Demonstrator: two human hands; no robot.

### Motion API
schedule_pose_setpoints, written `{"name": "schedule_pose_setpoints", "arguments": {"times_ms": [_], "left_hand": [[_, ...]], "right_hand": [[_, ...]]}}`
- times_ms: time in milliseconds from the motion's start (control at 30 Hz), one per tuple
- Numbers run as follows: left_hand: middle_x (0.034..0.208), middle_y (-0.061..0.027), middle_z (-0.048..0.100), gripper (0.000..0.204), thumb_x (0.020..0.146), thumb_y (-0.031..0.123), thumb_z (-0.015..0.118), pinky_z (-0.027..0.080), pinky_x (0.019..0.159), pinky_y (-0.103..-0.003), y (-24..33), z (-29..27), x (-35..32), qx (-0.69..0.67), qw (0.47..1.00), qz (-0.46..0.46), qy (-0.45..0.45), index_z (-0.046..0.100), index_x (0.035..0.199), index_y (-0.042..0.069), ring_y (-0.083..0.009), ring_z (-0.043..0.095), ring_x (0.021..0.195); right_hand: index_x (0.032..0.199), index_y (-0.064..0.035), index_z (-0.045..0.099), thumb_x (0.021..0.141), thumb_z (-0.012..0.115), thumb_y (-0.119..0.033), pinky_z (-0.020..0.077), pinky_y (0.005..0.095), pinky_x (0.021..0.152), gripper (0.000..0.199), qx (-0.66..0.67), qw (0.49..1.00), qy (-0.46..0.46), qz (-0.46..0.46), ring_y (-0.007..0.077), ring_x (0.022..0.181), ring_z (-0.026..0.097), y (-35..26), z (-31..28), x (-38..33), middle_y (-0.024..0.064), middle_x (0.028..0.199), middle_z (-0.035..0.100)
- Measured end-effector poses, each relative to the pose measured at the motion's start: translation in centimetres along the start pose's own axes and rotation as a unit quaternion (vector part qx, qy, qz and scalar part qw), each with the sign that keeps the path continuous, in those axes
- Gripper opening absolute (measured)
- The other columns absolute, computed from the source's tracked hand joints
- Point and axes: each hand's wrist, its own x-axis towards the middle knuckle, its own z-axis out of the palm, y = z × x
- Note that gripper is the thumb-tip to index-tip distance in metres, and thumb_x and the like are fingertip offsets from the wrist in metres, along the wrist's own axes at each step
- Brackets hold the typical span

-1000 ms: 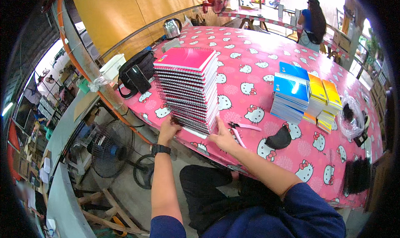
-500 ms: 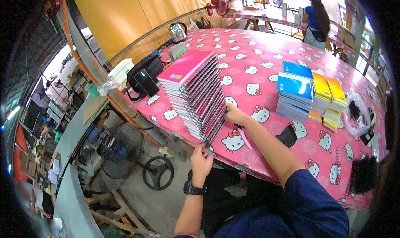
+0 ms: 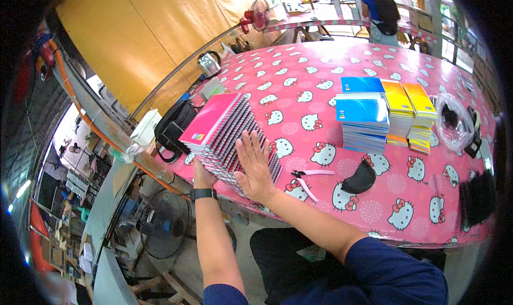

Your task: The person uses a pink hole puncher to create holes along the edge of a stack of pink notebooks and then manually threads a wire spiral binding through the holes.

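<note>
Pink-topped spiral notebook stack [image 3: 226, 140] is set nr worktop [image 3: 352, 214] edge, btwn hands. R hand [image 3: 254, 170] is laid flat against it, fingers spread, nothing gripped; L hand [image 3: 203, 176] fingers part-hidden, grip can't be told. If pushed unevenly, stack could be toppled.

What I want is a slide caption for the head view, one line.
Left hand and right hand against a pink-topped stack of spiral notebooks, pink-handled pliers nearby.

left fingers [image 3: 201, 171] — partly hidden, co-worker [image 3: 382, 10] — head cropped
</note>
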Motion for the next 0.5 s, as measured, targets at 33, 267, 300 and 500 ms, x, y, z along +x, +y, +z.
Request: {"name": "schedule_pose_setpoints", "arguments": {"times_ms": [33, 267, 300, 500], "left_hand": [[0.13, -0.0152, 0.048, 0.063, 0.093, 0.05, 0.027, 0.037, 0.101, -0.044, -0.3, 0.3, -0.2, -0.002, 1.0, 0.02, -0.016, 0.041, 0.13, 0.002, -0.03, 0.048, 0.116], [0.126, -0.0143, 0.051, 0.061, 0.093, 0.049, 0.028, 0.038, 0.099, -0.042, 0.0, -0.2, -1.1, 0.076, 0.997, 0.025, 0.019, 0.043, 0.127, 0.001, -0.0285, 0.05, 0.114], [0.125, -0.0137, 0.052, 0.059, 0.093, 0.048, 0.03, 0.039, 0.098, -0.042, 0.0, 0.0, -1.1, 0.053, 0.998, 0.027, 0.029, 0.045, 0.126, 0.001, -0.0278, 0.051, 0.112], [0.122, -0.0119, 0.052, 0.059, 0.095, 0.049, 0.028, 0.039, 0.095, -0.038, 0.7, 1.8, -1.7, 0.049, 0.975, 0.18, 0.121, 0.044, 0.123, 0.0, -0.0235, 0.052, 0.11]], "right_hand": [[0.143, -0.0026, 0.018, 0.093, 0.03, -0.04, -0.0074, 0.05, 0.108, 0.063, 0.001, 1.0, -0.001, -0.001, 0.0341, 0.139, 0.003, 0.1, 0.2, -0.1, 0.0189, 0.149, 0.011], [0.144, -0.0039, 0.009, 0.093, 0.028, -0.043, -0.0084, 0.0536, 0.106, 0.067, 0.019, 1.0, 0.004, -0.02, 0.0377, 0.138, 0.001, -0.2, 0.9, -0.8, 0.0216, 0.149, 0.004], [0.144, -0.004, 0.009, 0.093, 0.029, -0.043, -0.0082, 0.0534, 0.106, 0.067, 0.031, 0.999, -0.007, -0.016, 0.0376, 0.138, 0.001, -0.1, 0.7, -0.6, 0.0216, 0.149, 0.004], [0.138, 0.0008, 0.026, 0.095, 0.033, -0.036, 0.0116, 0.0435, 0.109, 0.057, 0.121, 0.984, 0.088, 0.098, 0.0346, 0.136, 0.018, 0.1, -1.3, 1.8, 0.022, 0.144, 0.023]]}}
